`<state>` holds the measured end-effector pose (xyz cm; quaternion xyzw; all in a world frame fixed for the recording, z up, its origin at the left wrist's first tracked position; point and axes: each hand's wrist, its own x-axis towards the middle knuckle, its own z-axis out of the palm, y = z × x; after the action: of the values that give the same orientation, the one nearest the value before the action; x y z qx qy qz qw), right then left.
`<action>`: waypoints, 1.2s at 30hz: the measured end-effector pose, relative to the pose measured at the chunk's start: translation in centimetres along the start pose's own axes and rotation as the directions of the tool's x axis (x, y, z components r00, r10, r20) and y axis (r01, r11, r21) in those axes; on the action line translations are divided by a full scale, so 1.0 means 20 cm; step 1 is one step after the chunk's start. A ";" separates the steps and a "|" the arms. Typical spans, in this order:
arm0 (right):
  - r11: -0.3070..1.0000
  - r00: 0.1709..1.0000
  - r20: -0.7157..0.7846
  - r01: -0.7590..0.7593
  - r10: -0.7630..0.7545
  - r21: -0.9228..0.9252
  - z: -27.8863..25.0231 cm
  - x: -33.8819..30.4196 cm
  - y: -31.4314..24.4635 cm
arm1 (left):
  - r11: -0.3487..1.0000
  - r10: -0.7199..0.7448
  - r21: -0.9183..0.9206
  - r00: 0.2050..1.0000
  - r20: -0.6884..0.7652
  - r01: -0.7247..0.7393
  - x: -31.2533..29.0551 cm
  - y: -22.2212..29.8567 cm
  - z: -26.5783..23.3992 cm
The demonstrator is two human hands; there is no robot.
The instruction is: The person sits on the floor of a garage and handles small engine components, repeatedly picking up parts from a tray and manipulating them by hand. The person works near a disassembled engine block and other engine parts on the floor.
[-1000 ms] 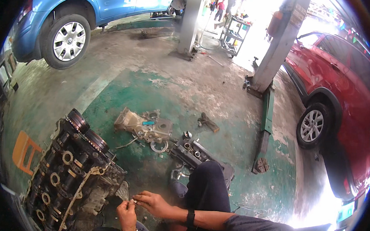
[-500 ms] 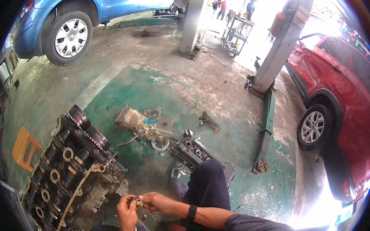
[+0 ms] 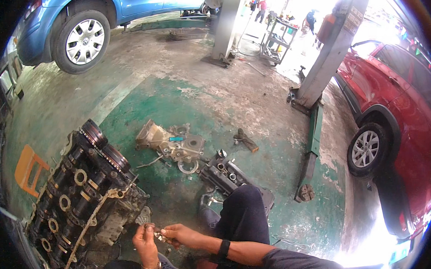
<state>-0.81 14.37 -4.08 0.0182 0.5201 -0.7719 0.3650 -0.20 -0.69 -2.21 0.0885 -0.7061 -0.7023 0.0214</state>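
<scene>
My left hand [image 3: 145,244] and my right hand [image 3: 183,235] meet low in the picture, in front of my bent knee. Fingers on both sides are pinched around a small metal part [image 3: 159,236]; its exact kind is too small to make out. To the left of them stands a large engine [image 3: 71,195], its top uncovered, showing dark camshafts and toothed wheels at the far end. Neither hand touches it.
On the green floor ahead lie a dirty metal engine cover [image 3: 178,143], a black valve cover [image 3: 233,177] and a glove [image 3: 247,140]. An orange stool [image 3: 30,170] stands left. Beyond are lift posts [image 3: 327,55], a tool cart [image 3: 279,40], a blue car [image 3: 134,1] and a red car [image 3: 403,90].
My left fingers have shifted slightly up and left, drawing a little apart from the right ones. More of the small metal part shows between them. A distant person has moved.
</scene>
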 end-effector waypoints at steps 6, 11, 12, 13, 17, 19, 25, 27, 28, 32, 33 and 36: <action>0.957 0.875 -0.390 0.263 -0.289 -0.119 0.00 0.02 0.00 | 0.961 -0.247 -0.114 0.968 0.043 0.250 -0.02 0.04 0.02; 0.898 0.903 -0.188 0.321 -0.386 -0.302 0.06 -0.01 0.04 | 0.984 -0.152 -0.082 0.985 0.085 0.159 -0.03 0.00 0.08; 0.871 0.884 -0.197 0.338 -0.423 -0.356 0.07 -0.02 0.03 | 0.990 -0.098 -0.098 0.994 0.053 0.103 -0.03 -0.01 0.09; 0.850 0.875 -0.183 0.356 -0.449 -0.388 0.08 -0.02 0.03 | 0.968 -0.177 -0.167 0.982 0.070 0.186 -0.03 -0.01 0.08; 0.782 0.841 -0.195 0.349 -0.504 -0.517 0.06 -0.02 0.02 | 0.928 -0.279 -0.230 0.956 0.090 0.292 -0.02 0.00 0.08; 0.805 0.803 -0.275 0.371 -0.528 -0.463 0.03 -0.02 -0.02 | 0.948 -0.257 -0.162 0.960 0.109 0.272 -0.01 0.00 0.07; 0.543 0.346 -0.423 0.450 -0.838 -0.709 -0.28 -0.45 -0.93 | 0.928 -0.267 -0.216 0.946 0.184 0.304 0.03 -0.07 0.08; 0.502 0.404 -0.433 0.077 -0.806 -0.861 -0.37 -0.79 -1.50 | 0.932 -0.269 -0.188 0.937 0.222 0.312 0.05 -0.08 0.09; 0.441 0.335 -0.379 0.131 -0.863 -0.888 -0.36 -0.96 -1.74 | 0.922 -0.295 -0.183 0.925 0.238 0.341 0.05 -0.08 0.09; 0.376 0.040 -0.374 0.094 -0.927 -0.922 -0.22 -1.38 -2.04 | 0.915 -0.324 -0.134 0.890 0.321 0.382 0.06 -0.08 0.13; 0.386 0.030 -0.385 0.111 -0.922 -0.916 -0.20 -1.41 -2.00 | 0.909 -0.346 -0.118 0.881 0.321 0.400 0.05 -0.08 0.14; 0.411 -0.039 -0.422 0.165 -0.906 -0.897 -0.15 -1.44 -1.94 | 0.914 -0.369 -0.047 0.875 0.313 0.402 0.04 -0.08 0.13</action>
<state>-3.40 39.95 36.83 0.1093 0.7857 -0.4543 -0.4054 -1.31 1.79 -4.01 0.1196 -0.6295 -0.7354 -0.2206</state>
